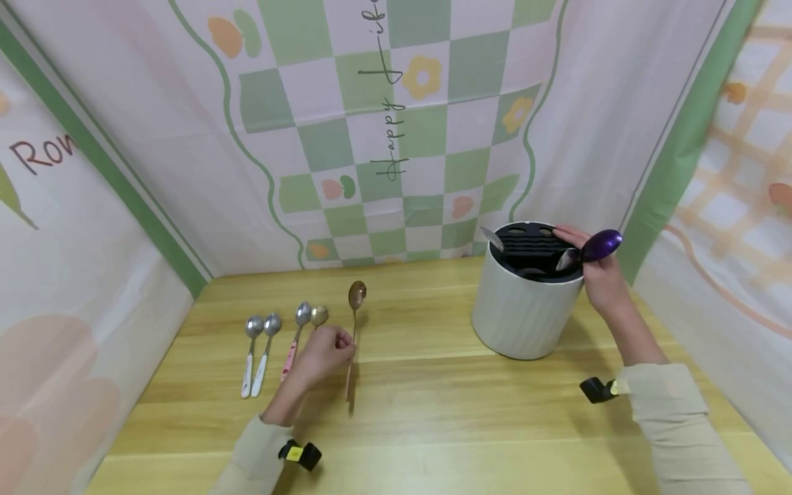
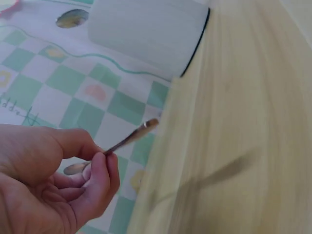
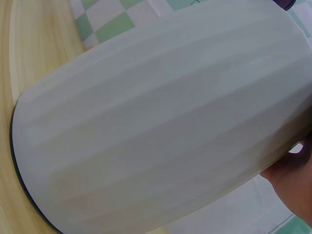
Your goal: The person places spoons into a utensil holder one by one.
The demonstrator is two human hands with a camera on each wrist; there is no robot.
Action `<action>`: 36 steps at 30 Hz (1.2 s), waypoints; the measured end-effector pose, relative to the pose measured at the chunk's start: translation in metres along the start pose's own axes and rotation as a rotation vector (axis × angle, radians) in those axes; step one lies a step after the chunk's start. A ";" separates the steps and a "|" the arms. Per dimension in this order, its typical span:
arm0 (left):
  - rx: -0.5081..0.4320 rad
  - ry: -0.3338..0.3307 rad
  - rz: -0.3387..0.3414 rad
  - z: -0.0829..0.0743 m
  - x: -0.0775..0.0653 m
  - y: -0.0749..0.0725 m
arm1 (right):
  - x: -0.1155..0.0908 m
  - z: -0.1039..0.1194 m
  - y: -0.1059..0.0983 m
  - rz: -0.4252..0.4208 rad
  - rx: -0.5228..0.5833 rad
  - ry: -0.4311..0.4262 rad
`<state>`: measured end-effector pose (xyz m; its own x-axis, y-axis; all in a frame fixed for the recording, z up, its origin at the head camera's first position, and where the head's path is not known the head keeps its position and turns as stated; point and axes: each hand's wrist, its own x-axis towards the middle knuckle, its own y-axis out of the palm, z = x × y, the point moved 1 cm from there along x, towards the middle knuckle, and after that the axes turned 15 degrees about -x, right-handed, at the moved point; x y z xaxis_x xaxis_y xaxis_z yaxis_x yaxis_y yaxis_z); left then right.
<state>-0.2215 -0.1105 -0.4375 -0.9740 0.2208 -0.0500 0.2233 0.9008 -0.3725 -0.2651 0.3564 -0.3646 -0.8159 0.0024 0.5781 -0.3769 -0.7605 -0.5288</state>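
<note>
My left hand (image 1: 326,352) pinches a long copper-coloured spoon (image 1: 357,295) by its thin handle. In the left wrist view the spoon (image 2: 146,127) is raised off the wood, its shadow falling apart from it. Under and beside this hand lies a gold-bowled spoon (image 1: 319,315), its handle hidden. A pink-handled spoon (image 1: 289,359) is just left of it. My right hand (image 1: 603,282) rests against the right side of a white ribbed utensil holder (image 1: 522,316), fingers extended along the rim. A purple-ended utensil (image 1: 601,245) leans out of the holder over this hand.
Two white-handled spoons (image 1: 247,375) lie side by side at the left of the wooden table (image 1: 433,412). A silver utensil (image 1: 492,238) sticks out of the holder's black slotted top (image 1: 526,242). Patterned cloth (image 1: 346,137) hangs behind and at both sides.
</note>
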 end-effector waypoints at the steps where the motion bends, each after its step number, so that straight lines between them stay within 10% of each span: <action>1: -0.028 0.005 0.009 -0.002 0.000 0.001 | 0.000 0.000 0.000 0.001 -0.002 0.001; 9: -0.168 0.049 0.020 -0.014 -0.002 0.010 | -0.002 -0.001 -0.001 0.011 -0.024 0.005; 22: -0.512 -0.052 0.296 -0.017 0.001 0.037 | -0.002 -0.002 0.000 0.005 -0.018 -0.004; 36: -0.520 0.009 0.320 -0.033 0.001 0.062 | -0.001 -0.002 0.001 -0.015 0.020 -0.001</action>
<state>-0.2076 -0.0422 -0.4303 -0.8559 0.5115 -0.0761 0.4957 0.8535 0.1609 -0.2653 0.3572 -0.3671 -0.8100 0.0134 0.5863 -0.3803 -0.7731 -0.5076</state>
